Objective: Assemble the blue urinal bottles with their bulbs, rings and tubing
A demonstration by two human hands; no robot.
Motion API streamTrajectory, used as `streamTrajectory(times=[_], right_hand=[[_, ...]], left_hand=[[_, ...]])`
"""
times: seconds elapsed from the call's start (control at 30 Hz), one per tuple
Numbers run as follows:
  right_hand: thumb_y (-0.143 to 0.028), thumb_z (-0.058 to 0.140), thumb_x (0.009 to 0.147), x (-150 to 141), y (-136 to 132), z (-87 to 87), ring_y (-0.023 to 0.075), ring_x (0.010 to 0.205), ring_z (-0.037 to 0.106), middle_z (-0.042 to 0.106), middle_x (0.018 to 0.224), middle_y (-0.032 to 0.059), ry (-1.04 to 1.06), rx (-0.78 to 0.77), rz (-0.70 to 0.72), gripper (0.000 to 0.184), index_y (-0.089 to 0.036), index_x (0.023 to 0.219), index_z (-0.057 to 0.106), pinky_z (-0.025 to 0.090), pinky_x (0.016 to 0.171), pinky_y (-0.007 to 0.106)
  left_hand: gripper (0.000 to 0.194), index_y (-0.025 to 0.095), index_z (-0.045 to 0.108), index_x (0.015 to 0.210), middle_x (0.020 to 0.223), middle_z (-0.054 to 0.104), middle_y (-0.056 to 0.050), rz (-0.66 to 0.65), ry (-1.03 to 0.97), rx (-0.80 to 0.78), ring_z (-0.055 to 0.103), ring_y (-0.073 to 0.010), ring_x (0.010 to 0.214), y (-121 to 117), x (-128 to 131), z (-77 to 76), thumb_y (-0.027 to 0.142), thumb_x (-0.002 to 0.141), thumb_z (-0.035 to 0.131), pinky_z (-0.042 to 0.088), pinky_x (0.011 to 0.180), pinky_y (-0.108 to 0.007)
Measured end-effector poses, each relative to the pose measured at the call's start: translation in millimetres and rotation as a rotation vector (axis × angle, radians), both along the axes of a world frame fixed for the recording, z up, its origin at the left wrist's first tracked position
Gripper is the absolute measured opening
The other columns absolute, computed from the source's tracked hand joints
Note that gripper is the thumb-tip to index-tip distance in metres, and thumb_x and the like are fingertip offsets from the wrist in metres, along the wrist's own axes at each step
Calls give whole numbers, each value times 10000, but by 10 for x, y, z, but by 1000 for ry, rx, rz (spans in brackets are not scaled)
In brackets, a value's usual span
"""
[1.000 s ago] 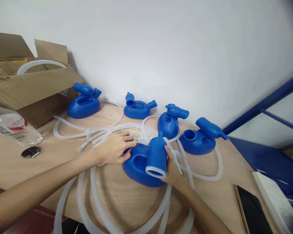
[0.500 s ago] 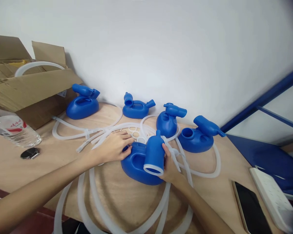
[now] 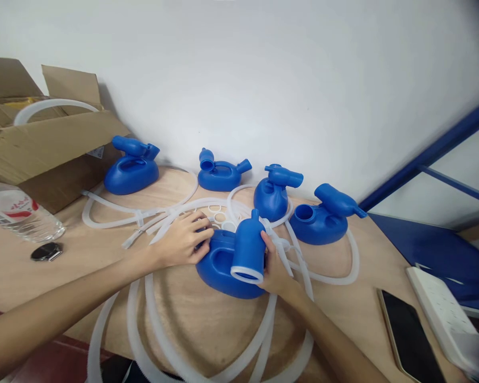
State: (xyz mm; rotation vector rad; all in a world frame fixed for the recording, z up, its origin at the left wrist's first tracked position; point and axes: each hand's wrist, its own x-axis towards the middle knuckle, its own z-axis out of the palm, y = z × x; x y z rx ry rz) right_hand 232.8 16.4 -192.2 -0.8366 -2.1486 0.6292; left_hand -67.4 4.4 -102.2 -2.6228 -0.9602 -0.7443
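On my remote feed the blue jug [image 3: 219,284] sits between the two hands, over the middle of the table [image 3: 207,330], though I can't tell whether its base rests there or is slightly lifted. The left hand [image 3: 189,236] curls over the jug's left end, thumb and fingers closed on it. The right hand [image 3: 277,274] is at the other end, one digit pressed to the side of the blue cup [image 3: 248,244], which lies across the jug with its white rim [image 3: 243,279] tipped down towards me. I judge the step in hand to be finger work at the jug's left end, with the right hand as the steadying side. To my mind the next move calls for bracing jug and cup as one, so that the left fingers can press or turn without rocking them, and for care with the hoses [image 3: 132,319] looped around.

Those left fingers cover whatever they are working on. The rest of the right hand goes behind the cup, so I can't say what it pinches there, and I can't see how cup and jug meet. The jug partly blocks the white rings [image 3: 228,227] beyond it; the bottle [image 3: 22,213] and carton [image 3: 56,149] are cut off at the left, and several hoses run out of view at the bottom
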Motion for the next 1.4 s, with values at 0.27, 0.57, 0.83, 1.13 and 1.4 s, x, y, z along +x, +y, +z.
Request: streamTrajectory(times=[0.27, 0.57, 0.83, 1.13, 1.4], right_hand=[[-371, 825, 802, -22, 8, -4, 370, 1101, 735, 696, 1270, 169, 28, 35, -11, 1071, -241, 1658, 194, 628, 927, 523], [-413, 803, 816, -58, 10, 101, 406, 1285, 659, 648, 1410, 175, 39, 88, 18, 1083, -270, 1671, 153, 589, 1023, 579], [-345, 813, 814, -49, -9, 45, 388, 1275, 662, 644, 1397, 175, 38, 73, -1, 1054, -243, 1659, 190, 580, 1034, 566], [-308, 811, 792, -50, -2, 50, 383, 1211, 700, 662, 1376, 156, 24, 88, -1, 1099, -274, 1665, 143, 583, 1019, 548], [-351, 771, 817, -67, 9, 33, 381, 1110, 731, 720, 1227, 146, 55, 102, 14, 1037, -223, 1666, 188, 626, 923, 542]], left_hand=[[175, 218, 626, 768, 888, 731, -56, -84, -81, 88, 670, -209, 899, -3, -48, -83, 147, 915, 562, 586, 995, -461], [257, 185, 692, 1217, 1245, 748, -137, -139, -74, 63, 709, -269, 1186, -23, -229, -99, 152, 976, 609, 563, 1113, -512], [268, 194, 680, 1239, 1147, 782, -96, -164, -165, 43, 738, -237, 1092, 12, -225, -118, 169, 972, 689, 585, 1066, -449], [134, 197, 716, 1122, 1153, 760, -110, -147, -74, -27, 701, -253, 1094, 11, -208, -87, 197, 1008, 647, 567, 1020, -457], [212, 187, 671, 916, 1021, 716, -110, -32, 123, -54, 641, -250, 986, 18, -101, 19, 279, 1062, 547, 533, 910, -419]])
